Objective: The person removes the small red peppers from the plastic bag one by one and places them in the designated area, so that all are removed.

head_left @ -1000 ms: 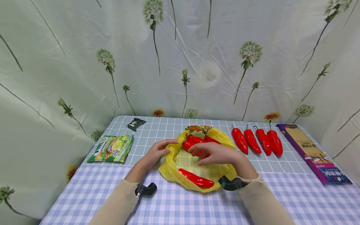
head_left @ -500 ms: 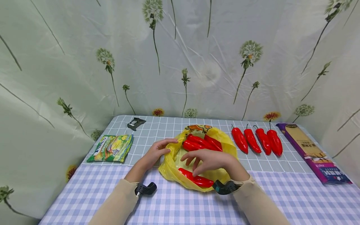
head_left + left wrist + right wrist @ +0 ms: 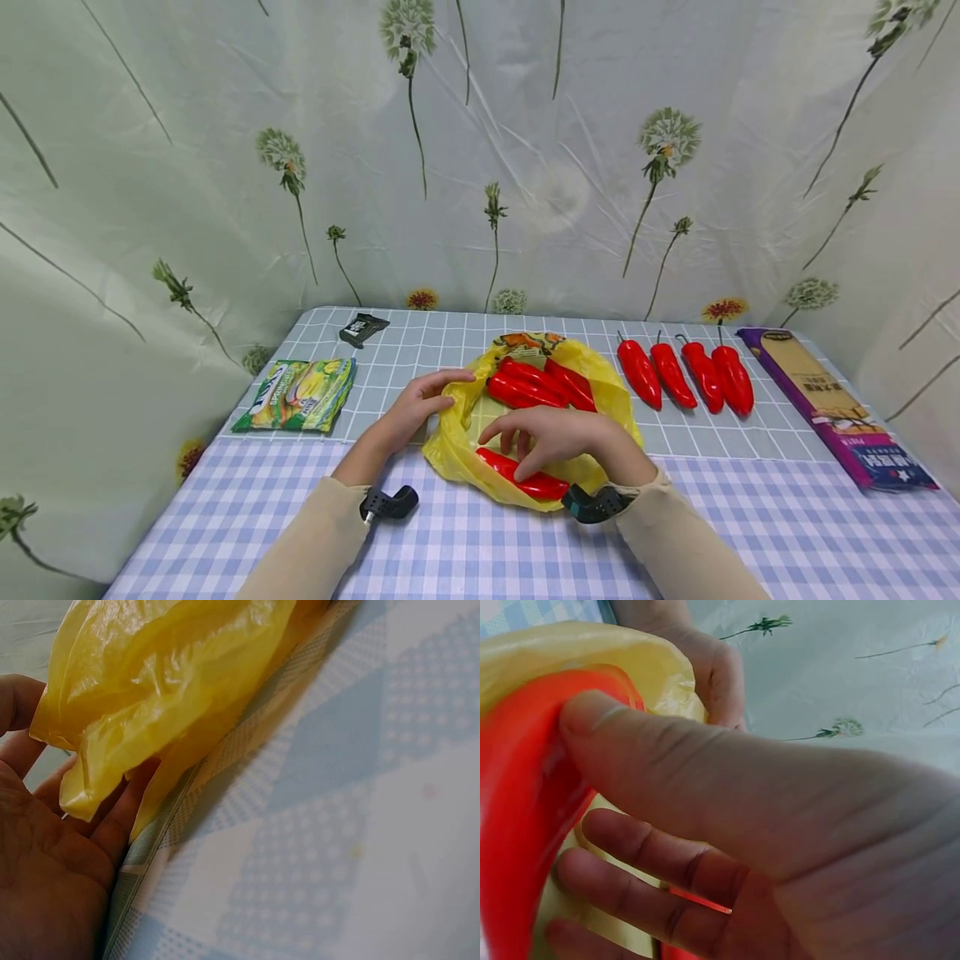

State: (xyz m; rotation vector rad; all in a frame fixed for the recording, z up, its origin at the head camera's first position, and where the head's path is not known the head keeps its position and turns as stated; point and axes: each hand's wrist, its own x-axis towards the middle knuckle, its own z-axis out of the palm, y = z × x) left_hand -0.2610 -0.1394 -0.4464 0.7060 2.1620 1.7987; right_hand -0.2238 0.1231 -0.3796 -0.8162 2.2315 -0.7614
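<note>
A yellow plastic bag [image 3: 448, 458] lies spread open at mid-table. My left hand [image 3: 408, 412] holds its left rim, the thin plastic [image 3: 172, 682] passing between thumb and fingers in the left wrist view. One red chili pepper [image 3: 550, 487] rests at the bag's near side. Over it is my right hand [image 3: 566, 435], thumb tip against the pepper and the other fingers spread, loosely bent, on its far side. The right wrist view shows a gap between those fingers and the glossy pepper [image 3: 514, 795]. Further back inside the bag lie several more red peppers [image 3: 525, 387].
Several red peppers [image 3: 701, 375] stand in a row to the bag's right. Beyond them is a long purple pasta packet [image 3: 832, 408]. On the left are a green-yellow sponge packet [image 3: 303, 396] and a small black wrapped packet [image 3: 363, 331]. A patterned curtain [image 3: 480, 167] hangs behind the table.
My right hand has moved nearer and lower, from over the bag's back peppers to the front pepper, its thumb coming down against it. The left hand has stayed at the rim.
</note>
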